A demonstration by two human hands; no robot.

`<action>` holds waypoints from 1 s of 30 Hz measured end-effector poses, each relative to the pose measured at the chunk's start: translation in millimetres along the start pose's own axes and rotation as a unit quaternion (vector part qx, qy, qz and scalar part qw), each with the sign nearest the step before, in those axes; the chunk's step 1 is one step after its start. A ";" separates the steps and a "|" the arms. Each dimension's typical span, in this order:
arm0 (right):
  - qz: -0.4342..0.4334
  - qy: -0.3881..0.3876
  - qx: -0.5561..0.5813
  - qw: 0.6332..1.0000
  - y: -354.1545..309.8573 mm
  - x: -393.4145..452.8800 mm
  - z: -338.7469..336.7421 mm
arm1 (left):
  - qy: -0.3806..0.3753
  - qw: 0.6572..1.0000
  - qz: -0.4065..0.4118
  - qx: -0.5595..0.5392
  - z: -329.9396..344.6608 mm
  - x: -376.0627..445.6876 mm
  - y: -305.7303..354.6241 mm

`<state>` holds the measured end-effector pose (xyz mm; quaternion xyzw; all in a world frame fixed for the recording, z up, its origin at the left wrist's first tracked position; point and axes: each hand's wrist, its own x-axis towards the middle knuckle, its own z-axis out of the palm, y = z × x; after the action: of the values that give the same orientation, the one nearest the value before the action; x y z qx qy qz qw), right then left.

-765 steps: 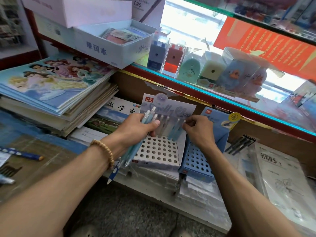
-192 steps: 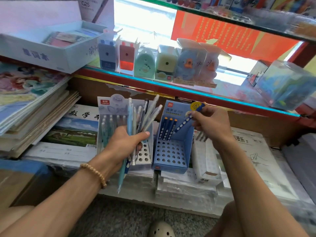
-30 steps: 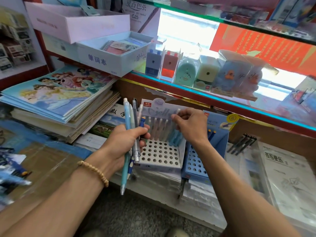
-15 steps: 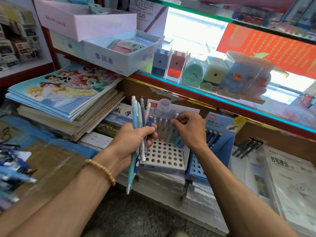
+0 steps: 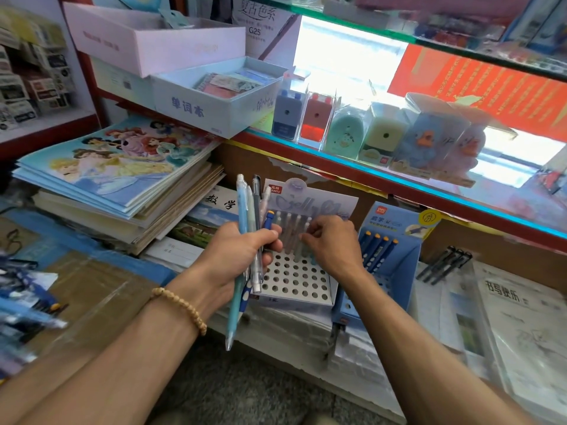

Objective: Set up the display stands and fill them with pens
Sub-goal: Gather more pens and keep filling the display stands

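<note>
Your left hand [image 5: 236,256] grips a mixed bundle of pens [image 5: 250,240], fingers curled round the middle, tips hanging well below the fist. That loose fan is the nearest risk: relax the grip and the outer pens could slide out to the floor. Just beyond those fingers sits the white stand [image 5: 294,280], most holes unfilled. Your right hand [image 5: 334,243] curls over the back row of pens [image 5: 291,228]; its fingertips seem to pinch one, but your knuckles hide the contact, so I cannot tell whether it is seated. A crooked push could tip the light stand or knock neighbours. Right of that hand, the blue stand [image 5: 389,262] holds a few dark pens, its base hidden by your forearm.
</note>
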<state>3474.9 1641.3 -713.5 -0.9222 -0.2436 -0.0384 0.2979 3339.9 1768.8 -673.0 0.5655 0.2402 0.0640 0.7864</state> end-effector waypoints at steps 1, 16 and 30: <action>0.001 -0.003 -0.005 1.000 -0.7 -0.2 0.6 | 0.000 1.000 0.000 0.000 0.1 -0.4 0.0; -0.040 0.013 0.167 0.985 -38.3 -3.8 -32.7 | -0.073 0.997 -0.026 -0.002 1.1 -0.3 1.3; 0.101 -0.176 0.418 0.885 -23.9 -21.4 -65.6 | -0.151 0.987 -0.055 -0.020 15.2 -3.0 -4.6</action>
<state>3449.6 1611.7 -651.7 -0.7233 -0.1907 0.2602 0.6106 3343.4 1753.0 -672.6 0.5383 0.1486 -0.0606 0.8273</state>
